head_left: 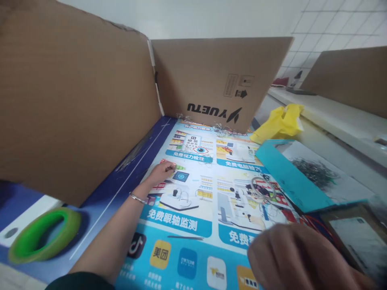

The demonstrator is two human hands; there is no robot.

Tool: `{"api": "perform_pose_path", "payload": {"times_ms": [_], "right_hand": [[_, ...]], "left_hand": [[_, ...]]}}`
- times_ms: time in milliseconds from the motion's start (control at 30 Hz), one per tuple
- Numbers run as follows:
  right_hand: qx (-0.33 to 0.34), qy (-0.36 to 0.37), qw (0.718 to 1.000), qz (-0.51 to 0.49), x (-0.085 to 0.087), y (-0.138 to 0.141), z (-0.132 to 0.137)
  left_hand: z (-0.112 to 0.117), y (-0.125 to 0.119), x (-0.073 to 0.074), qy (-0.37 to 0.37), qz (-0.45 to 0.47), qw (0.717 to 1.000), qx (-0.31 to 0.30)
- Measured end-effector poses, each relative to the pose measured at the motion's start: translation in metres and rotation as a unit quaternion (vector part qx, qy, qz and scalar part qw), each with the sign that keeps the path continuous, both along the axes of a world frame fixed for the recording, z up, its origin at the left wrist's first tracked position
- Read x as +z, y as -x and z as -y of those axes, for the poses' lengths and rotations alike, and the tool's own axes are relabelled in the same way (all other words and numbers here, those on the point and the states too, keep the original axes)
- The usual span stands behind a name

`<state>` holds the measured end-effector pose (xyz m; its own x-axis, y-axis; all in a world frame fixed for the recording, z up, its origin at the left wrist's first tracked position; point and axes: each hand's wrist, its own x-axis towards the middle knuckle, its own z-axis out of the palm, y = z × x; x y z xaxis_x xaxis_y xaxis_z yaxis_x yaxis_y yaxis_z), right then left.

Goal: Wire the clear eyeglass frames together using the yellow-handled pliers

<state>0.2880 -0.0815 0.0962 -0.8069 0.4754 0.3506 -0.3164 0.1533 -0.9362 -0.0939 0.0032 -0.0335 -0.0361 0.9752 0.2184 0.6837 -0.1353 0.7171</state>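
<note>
My left hand reaches forward and lies on the printed blue poster that covers the table, its fingers curled onto the sheet near a small screen picture; I see nothing in it. A thin metal bangle sits on that wrist. My right hand is close to the camera at the lower right, blurred, with its back towards me and its fingers hidden. A clear ring-shaped object lies on the poster just beyond it.
Cardboard walls stand at the left and at the back. A green tape roll lies at the lower left. A teal tray with several small metal parts, a yellow bag and a dark tablet are to the right.
</note>
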Motion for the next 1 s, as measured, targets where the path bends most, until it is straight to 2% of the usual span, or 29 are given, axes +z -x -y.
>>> {"api": "perform_pose_path", "payload": {"times_ms": [100,167,233,267,367,500,667,1000], "right_hand": [[-0.078,0.023,0.997,0.014,-0.004,0.038,-0.037],[-0.161,-0.001,0.976,0.148,-0.019,0.053,-0.061],[-0.241,-0.09,0.92,0.297,-0.043,0.058,-0.081],[-0.274,-0.143,0.89,0.335,-0.056,0.058,-0.089],[-0.343,-0.266,0.827,0.358,-0.094,0.055,-0.105],[-0.352,-0.37,0.783,0.356,-0.123,0.055,-0.11],[-0.334,-0.447,0.748,0.36,-0.13,0.055,-0.109],[-0.318,-0.472,0.727,0.385,-0.121,0.059,-0.102]], "left_hand": [[0.003,0.002,0.005,-0.001,0.003,1.0,-0.018],[0.005,0.004,0.008,-0.005,0.004,1.0,-0.026],[0.006,0.004,0.01,-0.007,0.003,0.999,-0.037],[0.006,0.004,0.011,-0.008,0.001,0.999,-0.042],[0.007,0.002,0.012,-0.005,-0.01,0.999,-0.053],[0.008,-0.002,0.012,0.004,-0.033,0.998,-0.053],[0.009,-0.008,0.016,0.01,-0.077,0.996,-0.041],[0.015,-0.018,0.029,0.029,-0.156,0.987,-0.011]]}}
